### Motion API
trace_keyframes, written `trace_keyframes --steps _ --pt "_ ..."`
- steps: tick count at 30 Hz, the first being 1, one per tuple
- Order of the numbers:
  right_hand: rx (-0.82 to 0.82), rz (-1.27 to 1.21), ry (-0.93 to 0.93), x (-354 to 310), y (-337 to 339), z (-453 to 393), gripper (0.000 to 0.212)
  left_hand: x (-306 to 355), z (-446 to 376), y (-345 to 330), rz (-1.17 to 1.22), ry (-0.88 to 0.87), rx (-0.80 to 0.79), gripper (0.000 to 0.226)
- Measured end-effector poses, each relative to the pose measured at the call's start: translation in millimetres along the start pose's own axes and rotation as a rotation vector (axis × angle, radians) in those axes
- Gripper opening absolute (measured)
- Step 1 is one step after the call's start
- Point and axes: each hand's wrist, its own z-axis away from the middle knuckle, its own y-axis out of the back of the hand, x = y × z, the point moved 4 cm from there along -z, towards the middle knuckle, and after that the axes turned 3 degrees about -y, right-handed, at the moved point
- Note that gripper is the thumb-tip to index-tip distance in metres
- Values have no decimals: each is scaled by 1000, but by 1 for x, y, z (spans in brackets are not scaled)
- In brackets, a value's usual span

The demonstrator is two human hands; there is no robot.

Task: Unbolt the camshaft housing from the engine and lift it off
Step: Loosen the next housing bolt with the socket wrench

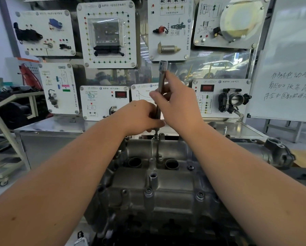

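I see the engine (166,192) filling the lower middle of my view, with the camshaft housing (168,185) seated on top of it, bolts (148,191) showing along its ridge. Behind it stands a wall of white display boards (109,32), a whiteboard (290,68) to the right. My right hand (177,102) is wrapped around a long metal extension bar (161,80) that stands nearly upright over the housing's far edge. My left hand (141,118) pinches the bar's lower end, just above a bolt (156,135).
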Motion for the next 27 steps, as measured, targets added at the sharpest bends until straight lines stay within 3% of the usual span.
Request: trace_keyframes --steps 4,8,12,16,21,27 --pt "-45 -44 -13 -2 0 -1 30 2 1 1 2 12 11 22" --pt "-97 -48 -13 -2 -3 -1 41 3 2 1 30 -10 -3 20" --pt "-50 -14 -29 3 -4 -2 51 0 1 1 15 2 10 19" --pt "-47 29 15 3 -3 -3 24 1 2 1 27 3 25 21" --pt "-117 -9 8 1 -6 -3 32 0 2 0 55 4 22 16" --pt "-24 48 45 1 -2 0 13 -1 -1 -1 -13 -1 43 27"
